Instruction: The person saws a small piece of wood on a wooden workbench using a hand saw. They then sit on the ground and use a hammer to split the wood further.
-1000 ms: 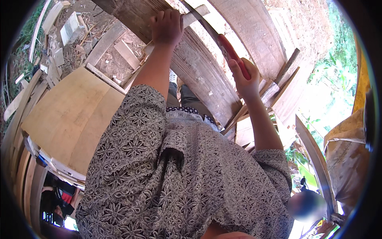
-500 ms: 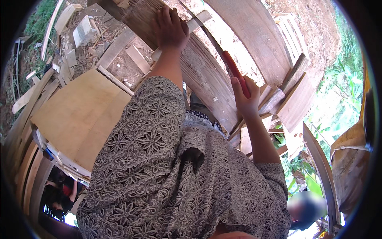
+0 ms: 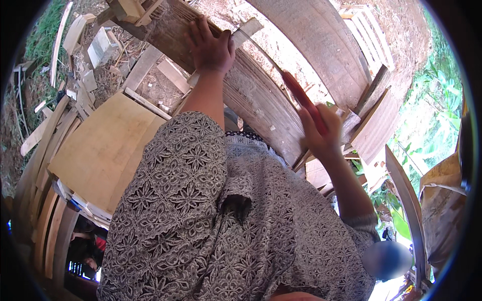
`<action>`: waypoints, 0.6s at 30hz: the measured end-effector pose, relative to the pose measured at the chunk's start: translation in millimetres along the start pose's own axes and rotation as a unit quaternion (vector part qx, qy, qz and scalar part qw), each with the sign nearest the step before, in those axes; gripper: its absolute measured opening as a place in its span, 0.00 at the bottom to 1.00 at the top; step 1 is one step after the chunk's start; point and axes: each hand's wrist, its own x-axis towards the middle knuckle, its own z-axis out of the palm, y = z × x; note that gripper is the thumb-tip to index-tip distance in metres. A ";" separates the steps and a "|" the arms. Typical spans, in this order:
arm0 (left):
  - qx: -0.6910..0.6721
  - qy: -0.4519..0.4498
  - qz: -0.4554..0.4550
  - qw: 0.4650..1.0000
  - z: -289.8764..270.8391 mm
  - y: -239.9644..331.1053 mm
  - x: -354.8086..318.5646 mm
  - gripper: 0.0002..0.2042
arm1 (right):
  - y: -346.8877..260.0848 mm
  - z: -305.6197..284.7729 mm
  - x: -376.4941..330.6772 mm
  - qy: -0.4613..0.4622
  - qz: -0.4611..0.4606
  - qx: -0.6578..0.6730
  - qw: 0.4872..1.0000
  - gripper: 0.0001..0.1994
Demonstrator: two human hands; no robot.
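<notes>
Left hand point(image 3: 211, 47) presses flat, fingers spread, on one wooden plank point(image 3: 261, 108); right hand point(image 3: 319, 133) grips one red-handled knife point(image 3: 301, 98) above it.

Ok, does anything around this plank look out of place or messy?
Yes. Wood offcuts lie scattered at all angles on the dirt at upper left, not stacked. Otherwise the left hand rests flat on the grey plank and the right hand grips a red-handled blade across it; no damage stands out.
</notes>
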 end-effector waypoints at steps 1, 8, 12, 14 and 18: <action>-0.003 -0.009 0.000 1.000 -0.4 3.2 -0.6 0.10 | 2.9 17.2 18.2 0.009 -0.011 -0.001 1.000 0.18; 0.018 -0.014 -0.003 1.000 2.1 0.8 0.7 0.11 | -4.2 44.4 53.0 0.021 -0.011 0.033 0.999 0.19; -0.002 -0.021 -0.011 1.000 1.1 2.1 0.0 0.11 | -0.6 7.4 11.4 0.017 0.011 0.004 1.000 0.16; -0.010 -0.010 -0.008 1.000 3.1 0.0 0.6 0.11 | 5.7 -15.7 -14.3 -0.004 0.034 0.009 0.999 0.15; -0.018 0.004 0.002 1.000 3.0 0.7 -2.3 0.10 | -11.0 -31.4 -25.4 -0.003 0.016 0.013 1.000 0.13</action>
